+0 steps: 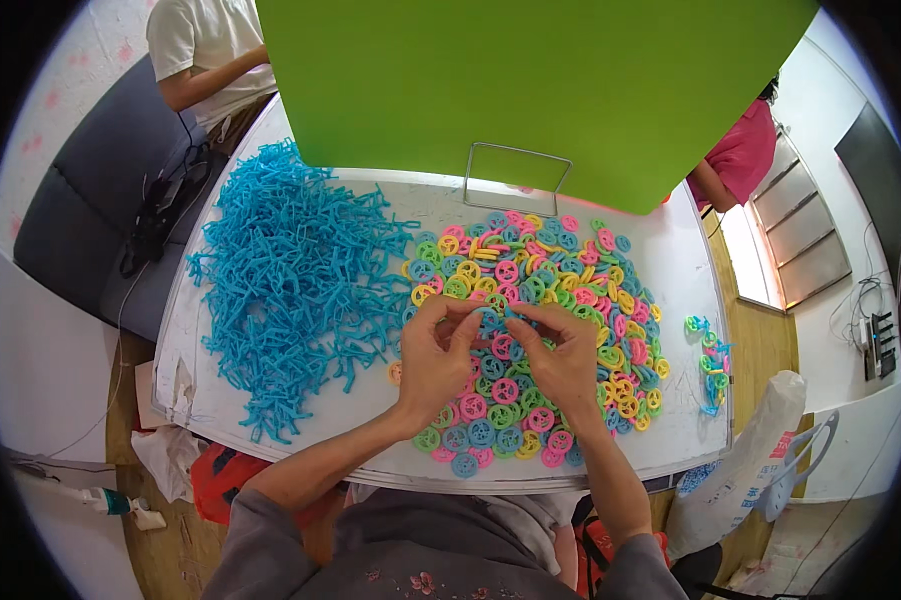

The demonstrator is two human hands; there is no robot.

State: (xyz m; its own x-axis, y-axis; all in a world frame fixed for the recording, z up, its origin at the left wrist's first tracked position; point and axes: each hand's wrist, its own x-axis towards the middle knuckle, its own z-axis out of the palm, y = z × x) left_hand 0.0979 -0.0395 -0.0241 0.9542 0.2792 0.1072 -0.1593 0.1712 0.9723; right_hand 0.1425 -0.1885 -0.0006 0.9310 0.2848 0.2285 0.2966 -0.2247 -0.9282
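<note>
My left hand (438, 352) and my right hand (562, 358) meet over a heap of small spoked plastic wheels (505, 390) in pink, yellow, green and blue. Both are closed, thumbs and fingers pinching a small blue plastic piece (490, 320) between them. It looks like one of the blue wheels, though the fingertips cover part of it, and I cannot tell whether a second part is joined to it. Left of the wheels, a large pile of thin, branching blue plastic parts (290, 290) spreads over the white table (370, 440).
A tall green panel (530, 90) stands along the far side, with a wire stand (518, 178) before it. A few joined coloured pieces (712, 365) lie near the right edge. Two people sit beyond the table. A white sack (740, 470) stands at the right; a dark sofa (90, 190) is at the left.
</note>
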